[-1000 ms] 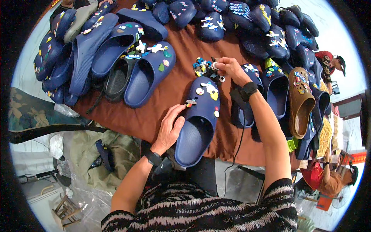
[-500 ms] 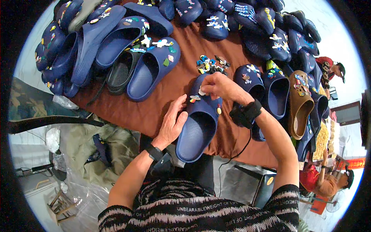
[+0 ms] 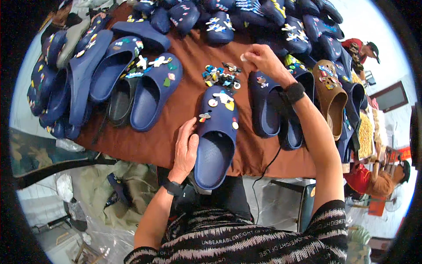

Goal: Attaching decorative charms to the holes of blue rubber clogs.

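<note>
A navy blue clog (image 3: 215, 152) lies in front of me near the table's front edge, heel toward me, with several small charms on its upper. My left hand (image 3: 184, 154) rests along the clog's left side, its fingers stretched out rather than wrapped round it. Raised beyond the clog's toe to the right, my right hand (image 3: 266, 61) pinches a small white piece (image 3: 243, 57), too small to name. A heap of loose colourful charms (image 3: 222, 77) sits just past the toe.
Decorated clogs crowd the brown cloth (image 3: 176, 119): blue and black ones at left (image 3: 151, 97), more along the back (image 3: 220, 28), and a brown clog (image 3: 329, 101) at right. A dark cable (image 3: 269, 165) hangs over the front edge. Two people (image 3: 373, 180) are at the far right.
My right hand has lifted off the clog's upper and moved away past its toe, with the small white piece in its fingers. More charms now show on the upper. My left hand stays beside the clog.
</note>
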The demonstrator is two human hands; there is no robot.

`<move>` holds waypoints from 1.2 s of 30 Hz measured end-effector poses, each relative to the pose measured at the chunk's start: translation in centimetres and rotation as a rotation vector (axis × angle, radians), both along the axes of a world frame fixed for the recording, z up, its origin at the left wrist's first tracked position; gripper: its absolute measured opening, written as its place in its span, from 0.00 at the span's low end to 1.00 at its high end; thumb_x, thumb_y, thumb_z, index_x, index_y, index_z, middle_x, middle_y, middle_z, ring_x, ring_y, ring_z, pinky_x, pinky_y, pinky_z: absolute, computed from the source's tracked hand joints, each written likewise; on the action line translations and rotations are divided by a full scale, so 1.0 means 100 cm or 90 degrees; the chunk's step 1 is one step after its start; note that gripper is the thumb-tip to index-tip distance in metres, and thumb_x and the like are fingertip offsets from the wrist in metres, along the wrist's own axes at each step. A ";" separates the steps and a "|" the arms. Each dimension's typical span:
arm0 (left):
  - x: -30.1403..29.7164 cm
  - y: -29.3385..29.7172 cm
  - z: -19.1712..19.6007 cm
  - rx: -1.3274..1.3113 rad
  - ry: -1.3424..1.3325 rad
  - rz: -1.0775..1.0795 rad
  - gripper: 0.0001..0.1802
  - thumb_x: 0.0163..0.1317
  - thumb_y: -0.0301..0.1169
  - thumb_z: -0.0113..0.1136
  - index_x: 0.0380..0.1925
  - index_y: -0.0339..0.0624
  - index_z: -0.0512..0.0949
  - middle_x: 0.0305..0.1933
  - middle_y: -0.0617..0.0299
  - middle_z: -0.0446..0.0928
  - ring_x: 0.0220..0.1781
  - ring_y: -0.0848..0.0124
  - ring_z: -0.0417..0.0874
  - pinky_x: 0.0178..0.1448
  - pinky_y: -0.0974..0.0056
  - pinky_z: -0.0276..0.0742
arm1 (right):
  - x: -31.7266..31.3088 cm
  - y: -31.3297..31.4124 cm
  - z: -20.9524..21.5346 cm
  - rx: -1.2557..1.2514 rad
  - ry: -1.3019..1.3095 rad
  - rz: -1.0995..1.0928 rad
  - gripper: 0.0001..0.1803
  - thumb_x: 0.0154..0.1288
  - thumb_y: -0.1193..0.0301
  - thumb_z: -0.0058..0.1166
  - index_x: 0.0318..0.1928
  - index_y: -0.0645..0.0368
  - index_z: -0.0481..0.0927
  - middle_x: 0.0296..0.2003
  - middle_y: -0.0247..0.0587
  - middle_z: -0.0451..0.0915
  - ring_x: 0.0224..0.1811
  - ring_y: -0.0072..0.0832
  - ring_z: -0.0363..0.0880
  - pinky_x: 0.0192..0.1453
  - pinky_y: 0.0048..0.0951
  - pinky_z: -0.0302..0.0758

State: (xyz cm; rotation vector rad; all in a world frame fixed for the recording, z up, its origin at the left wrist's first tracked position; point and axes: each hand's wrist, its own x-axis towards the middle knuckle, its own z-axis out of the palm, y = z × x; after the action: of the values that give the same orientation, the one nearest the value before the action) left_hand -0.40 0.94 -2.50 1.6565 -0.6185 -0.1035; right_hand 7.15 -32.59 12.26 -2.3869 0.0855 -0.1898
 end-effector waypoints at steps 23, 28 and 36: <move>-0.019 0.009 0.015 0.155 0.025 -0.062 0.36 0.63 0.22 0.46 0.73 0.30 0.56 0.76 0.42 0.59 0.78 0.49 0.57 0.81 0.53 0.49 | -0.012 -0.003 -0.109 -0.077 0.124 -0.062 0.09 0.65 0.71 0.53 0.34 0.67 0.80 0.27 0.49 0.83 0.25 0.35 0.85 0.33 0.37 0.79; -0.030 0.025 0.020 0.146 0.024 -0.066 0.35 0.64 0.20 0.43 0.73 0.29 0.56 0.77 0.44 0.58 0.79 0.52 0.57 0.81 0.54 0.48 | -0.004 0.007 -0.104 0.059 0.106 -0.090 0.12 0.61 0.68 0.58 0.42 0.62 0.85 0.40 0.57 0.86 0.43 0.51 0.86 0.50 0.48 0.80; -0.015 0.020 0.006 -0.033 0.081 -0.073 0.30 0.77 0.36 0.41 0.73 0.31 0.56 0.75 0.47 0.59 0.77 0.58 0.60 0.80 0.56 0.52 | -0.023 0.016 -0.119 -0.200 0.044 0.063 0.16 0.59 0.66 0.64 0.47 0.56 0.81 0.40 0.52 0.84 0.46 0.51 0.83 0.50 0.49 0.79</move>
State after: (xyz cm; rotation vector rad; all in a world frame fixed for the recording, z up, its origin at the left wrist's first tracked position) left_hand -1.93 2.95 -1.88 1.5513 -0.6143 -0.2723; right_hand 4.89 -30.98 0.38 -2.7033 -0.0338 -0.0776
